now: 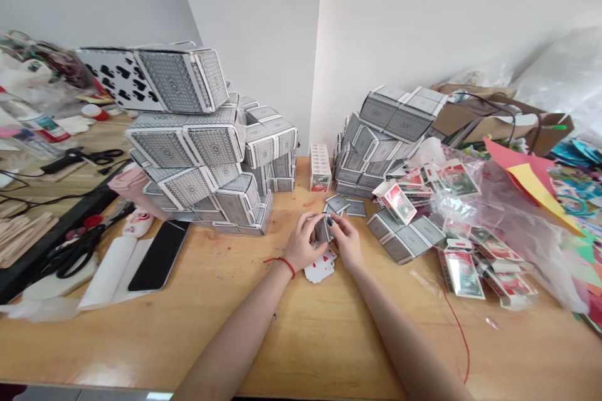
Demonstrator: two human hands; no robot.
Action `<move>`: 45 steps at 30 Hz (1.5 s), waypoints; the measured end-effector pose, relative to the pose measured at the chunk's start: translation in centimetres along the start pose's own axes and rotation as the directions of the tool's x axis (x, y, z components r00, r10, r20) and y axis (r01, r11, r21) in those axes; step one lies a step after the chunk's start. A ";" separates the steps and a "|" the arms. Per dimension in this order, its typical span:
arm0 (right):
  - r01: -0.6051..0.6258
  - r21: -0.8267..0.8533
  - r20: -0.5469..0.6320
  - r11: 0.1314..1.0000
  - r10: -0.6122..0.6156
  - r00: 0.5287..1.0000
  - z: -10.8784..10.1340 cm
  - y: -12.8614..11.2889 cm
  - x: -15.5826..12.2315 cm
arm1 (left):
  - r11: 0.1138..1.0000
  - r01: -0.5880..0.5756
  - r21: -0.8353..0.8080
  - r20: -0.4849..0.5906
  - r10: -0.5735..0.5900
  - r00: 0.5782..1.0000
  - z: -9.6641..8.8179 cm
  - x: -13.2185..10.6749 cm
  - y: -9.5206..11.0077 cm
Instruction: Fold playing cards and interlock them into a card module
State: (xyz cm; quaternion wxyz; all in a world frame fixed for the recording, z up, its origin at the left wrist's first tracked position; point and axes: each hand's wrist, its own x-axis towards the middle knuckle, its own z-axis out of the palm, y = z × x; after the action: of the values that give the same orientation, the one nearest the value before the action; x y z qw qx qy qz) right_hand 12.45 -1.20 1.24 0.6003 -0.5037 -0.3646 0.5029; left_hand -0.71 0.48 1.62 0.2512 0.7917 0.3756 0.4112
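Both hands meet at the middle of the wooden surface [301,326]. The left hand [305,241], a red cord [286,265] at its wrist, and the right hand [345,239], dark varnish on a nail, have a grey-backed card piece [323,230] between them; each grip is pinching it. Whether it is one card or several, I cannot tell from where I stand. The piece is held just above face-up cards [320,268], red hearts among them, lying under the hands. Directly beyond, loose grey-backed cards [356,208] lie on the surface, with an upright row of card packs [320,166] standing farther back.

To the left rises a tall stack of card-covered boxes [207,144], its top box showing black spades. A smaller stack [385,131] stands to the right. Nearer the right hand, one card-built box [399,241] lies tilted, a red-and-green card carton [399,202] resting on it. A black phone [158,257] lies on the left, near scissors [78,247].
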 end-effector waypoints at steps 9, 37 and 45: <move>0.047 0.008 0.052 0.999 -0.047 0.998 0.0 -0.2 0.0 | 0.999 0.038 0.027 0.002 -0.038 0.999 0.1 -0.1 -0.1; 0.101 -0.055 0.164 0.993 -0.091 0.982 -0.1 0.5 0.3 | 1.000 -0.011 -0.022 -0.072 0.009 0.997 0.2 0.1 0.0; 0.083 0.063 0.181 0.995 -0.093 0.979 0.3 0.9 0.1 | 0.997 -0.033 -0.065 -0.076 0.028 0.997 0.4 0.2 0.0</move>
State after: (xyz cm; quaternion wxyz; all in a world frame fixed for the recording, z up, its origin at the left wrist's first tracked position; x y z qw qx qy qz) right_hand 11.95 -1.00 0.39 0.5994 -0.4220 -0.4262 0.5301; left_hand -0.33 0.55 1.54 0.2564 0.7726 0.3589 0.4567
